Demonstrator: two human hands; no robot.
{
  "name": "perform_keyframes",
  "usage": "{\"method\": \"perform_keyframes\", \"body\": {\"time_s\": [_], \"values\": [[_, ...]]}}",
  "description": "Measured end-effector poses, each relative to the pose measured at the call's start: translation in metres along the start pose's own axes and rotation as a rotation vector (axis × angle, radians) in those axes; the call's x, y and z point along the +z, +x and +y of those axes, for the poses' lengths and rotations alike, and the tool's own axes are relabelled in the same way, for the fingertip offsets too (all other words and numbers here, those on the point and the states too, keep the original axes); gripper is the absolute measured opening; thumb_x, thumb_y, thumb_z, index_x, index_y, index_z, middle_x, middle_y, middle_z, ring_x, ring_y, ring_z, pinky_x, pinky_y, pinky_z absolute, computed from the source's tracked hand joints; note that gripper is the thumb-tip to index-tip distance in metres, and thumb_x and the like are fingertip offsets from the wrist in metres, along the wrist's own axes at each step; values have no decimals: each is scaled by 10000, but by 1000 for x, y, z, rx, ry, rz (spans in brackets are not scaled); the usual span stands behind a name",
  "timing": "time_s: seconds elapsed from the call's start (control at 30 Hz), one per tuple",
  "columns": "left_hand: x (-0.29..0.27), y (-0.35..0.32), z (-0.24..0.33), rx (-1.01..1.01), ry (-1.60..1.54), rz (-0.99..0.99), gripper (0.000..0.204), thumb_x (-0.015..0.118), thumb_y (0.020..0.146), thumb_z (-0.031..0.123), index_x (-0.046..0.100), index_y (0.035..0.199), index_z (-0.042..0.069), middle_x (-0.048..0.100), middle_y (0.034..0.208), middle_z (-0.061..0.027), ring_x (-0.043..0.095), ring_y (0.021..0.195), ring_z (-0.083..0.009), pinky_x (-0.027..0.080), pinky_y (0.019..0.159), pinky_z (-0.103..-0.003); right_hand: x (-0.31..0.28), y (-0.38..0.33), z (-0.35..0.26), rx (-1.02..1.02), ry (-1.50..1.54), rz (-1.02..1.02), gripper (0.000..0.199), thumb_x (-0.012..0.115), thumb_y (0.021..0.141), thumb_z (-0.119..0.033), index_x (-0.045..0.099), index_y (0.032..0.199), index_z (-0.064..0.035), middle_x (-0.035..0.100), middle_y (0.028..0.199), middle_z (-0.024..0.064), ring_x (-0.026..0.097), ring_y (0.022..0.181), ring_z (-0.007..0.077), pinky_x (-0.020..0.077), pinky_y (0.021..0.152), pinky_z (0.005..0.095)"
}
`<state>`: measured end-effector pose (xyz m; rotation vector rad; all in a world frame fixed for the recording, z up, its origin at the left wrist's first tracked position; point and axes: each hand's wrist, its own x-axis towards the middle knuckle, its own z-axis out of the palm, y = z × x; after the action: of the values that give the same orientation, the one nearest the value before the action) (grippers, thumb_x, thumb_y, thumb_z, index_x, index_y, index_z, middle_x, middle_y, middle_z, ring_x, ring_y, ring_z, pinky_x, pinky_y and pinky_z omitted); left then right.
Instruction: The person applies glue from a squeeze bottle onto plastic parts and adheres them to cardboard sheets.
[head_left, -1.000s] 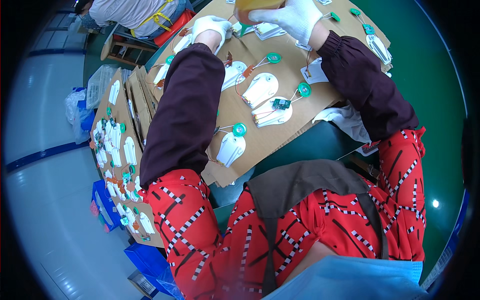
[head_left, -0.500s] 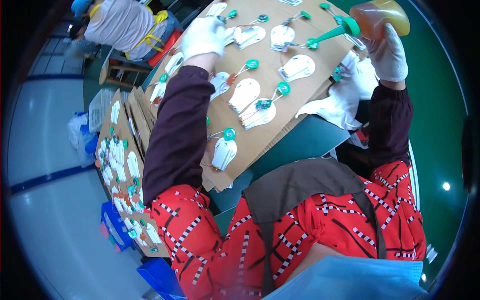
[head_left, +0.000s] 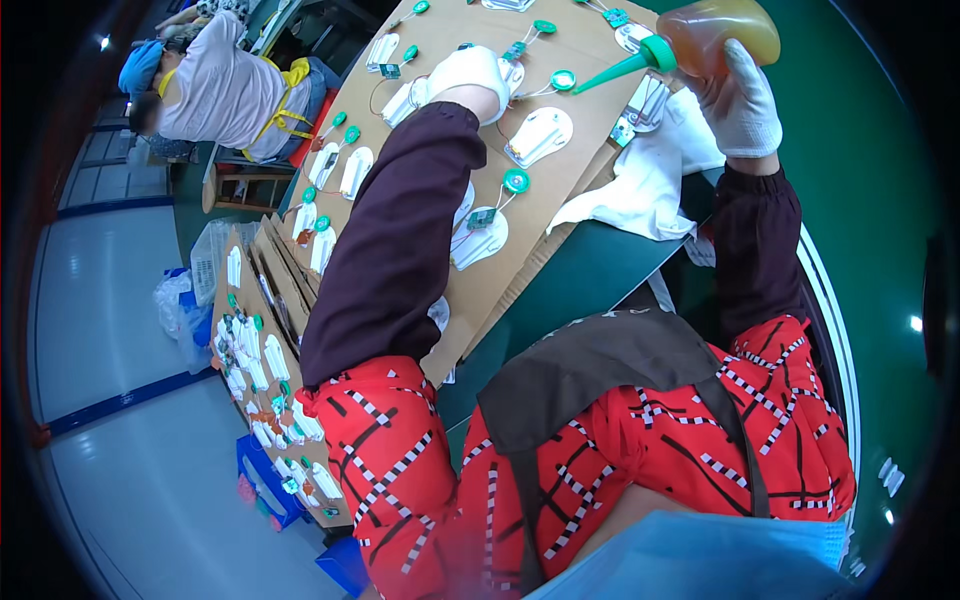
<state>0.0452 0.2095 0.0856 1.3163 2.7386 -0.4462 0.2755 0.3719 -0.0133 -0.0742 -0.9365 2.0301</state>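
My right hand (head_left: 738,105), in a white glove, is wrapped round a squeeze bottle (head_left: 715,38) of amber liquid. The bottle lies tilted on its side, its long green nozzle (head_left: 622,70) pointing left and down beside a round green part (head_left: 563,80) with wires. Over the cardboard sheet (head_left: 520,225), my gloved left hand (head_left: 468,78) is among flat white rounded plastic pieces; its fingers are hidden behind the back of the hand. Close by lies one white piece (head_left: 540,136). Another white piece (head_left: 480,240) has a small green circuit board (head_left: 481,218) wired to it.
A white cloth (head_left: 640,195) hangs over the table edge at the right. To the left, a lower cardboard sheet (head_left: 262,350) bears several similar pieces, with a blue bin (head_left: 262,480) beside it. At the upper left a person (head_left: 225,90) sits bent forward.
My left hand has shifted right across the cardboard. My right hand has carried the bottle left, and its nozzle tip has left the green part it was at. The whole view has shifted slightly.
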Motion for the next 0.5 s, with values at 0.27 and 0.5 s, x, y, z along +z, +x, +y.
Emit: {"method": "perform_keyframes", "body": {"time_s": [0.27,0.5], "values": [[5,-22,-15,-137,-216,236,263,643,774,284,712,895,60,689,845,-175,676,818,-281,513,758,-367,73,4,1,-134,-4,-138,433,649,861,-226,526,1187,29,632,1080,137,622,992,247,493,882,361],[35,-14,-45,-301,-857,317,150,668,794,189,724,884,83,707,816,-85,672,699,-141,519,662,-291,113,19,15,-115,-333,-159,502,761,767,-119,545,1208,-13,637,1075,70,604,964,152,486,848,290]]}}
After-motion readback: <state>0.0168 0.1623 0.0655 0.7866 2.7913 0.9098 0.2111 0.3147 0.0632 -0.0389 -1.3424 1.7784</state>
